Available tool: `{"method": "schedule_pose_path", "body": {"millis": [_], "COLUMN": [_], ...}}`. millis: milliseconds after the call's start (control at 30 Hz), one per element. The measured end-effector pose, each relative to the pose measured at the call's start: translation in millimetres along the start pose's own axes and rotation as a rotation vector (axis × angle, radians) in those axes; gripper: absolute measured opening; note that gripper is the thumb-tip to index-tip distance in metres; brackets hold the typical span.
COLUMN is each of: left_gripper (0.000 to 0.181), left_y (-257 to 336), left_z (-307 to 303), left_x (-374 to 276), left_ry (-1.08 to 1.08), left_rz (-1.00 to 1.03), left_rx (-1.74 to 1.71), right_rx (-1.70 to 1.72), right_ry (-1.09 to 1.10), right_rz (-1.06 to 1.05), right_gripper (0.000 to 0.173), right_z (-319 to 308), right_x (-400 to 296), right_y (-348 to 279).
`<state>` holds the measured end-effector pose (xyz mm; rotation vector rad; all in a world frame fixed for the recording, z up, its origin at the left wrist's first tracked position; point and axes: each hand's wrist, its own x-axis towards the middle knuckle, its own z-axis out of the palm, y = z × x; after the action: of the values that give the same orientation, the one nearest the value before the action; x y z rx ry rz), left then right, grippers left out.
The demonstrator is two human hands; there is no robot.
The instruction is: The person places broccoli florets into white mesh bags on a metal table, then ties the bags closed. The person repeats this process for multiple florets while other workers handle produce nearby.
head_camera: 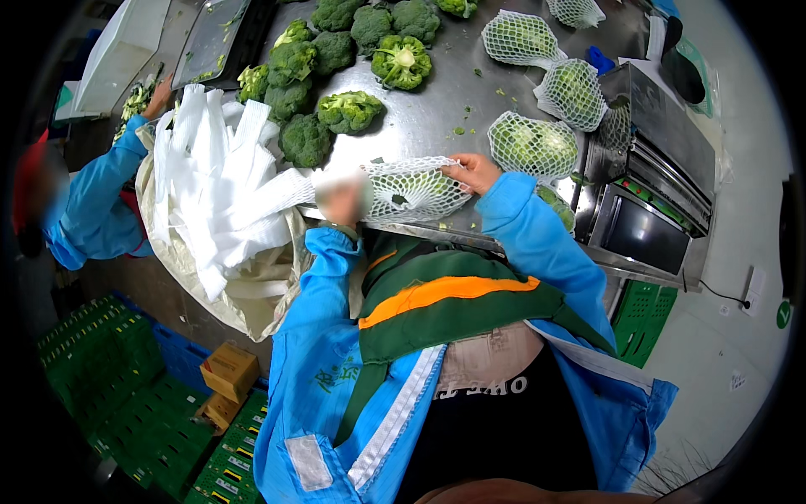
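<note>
A white foam net sleeve (412, 205) lies stretched across the front edge of the steel table, with green showing through its mesh, likely a broccoli head. At its right end, my right hand (476, 173) has its fingers on the mesh. My left hand (343, 200), partly blurred, grips the gathered left end, where the white netting runs on towards a pile of flat net sleeves (214, 183). Those sleeves fill an open cream sack (264, 309) to my left. Beyond my hands, a loose broccoli head (350, 112) rests on the table near several others (371, 28).
Several netted broccoli heads (532, 145) lie at the right, beside a steel machine (648, 170) with a dark panel. A blue object (599, 60) sits behind them. At left, a co-worker's hand (158, 99) reaches beside a black tray (208, 47). Green crates (113, 390) and cardboard boxes (230, 372) stand below.
</note>
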<state>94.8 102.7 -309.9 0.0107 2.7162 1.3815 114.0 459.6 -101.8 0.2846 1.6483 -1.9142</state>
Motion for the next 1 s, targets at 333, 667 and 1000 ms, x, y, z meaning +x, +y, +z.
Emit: {"method": "schedule_pose_path", "body": {"millis": [333,667,1000], "left_gripper": [0.026,0.025,0.032], "left_y": [-17.4,42.0,188.6], "left_z": [45.2,17.7,-48.6], "left_x": [-13.7,-15.1,-31.9], "left_ry": [-0.13,-0.427,-0.558], "left_rz": [-0.072,-0.801,-0.834], "left_rx": [-0.407,-1.41,-1.803], "right_rx": [-0.495,-0.392,0.067], "right_ry": [0.571,0.343,0.213], "right_rz": [-0.162,-0.025,0.3], "right_gripper": [0.036,0.046,0.034], "right_z": [-20.2,-14.0,-10.5], "right_x": [10.9,21.2,42.4], "right_y": [63.1,105.6,133.0]}}
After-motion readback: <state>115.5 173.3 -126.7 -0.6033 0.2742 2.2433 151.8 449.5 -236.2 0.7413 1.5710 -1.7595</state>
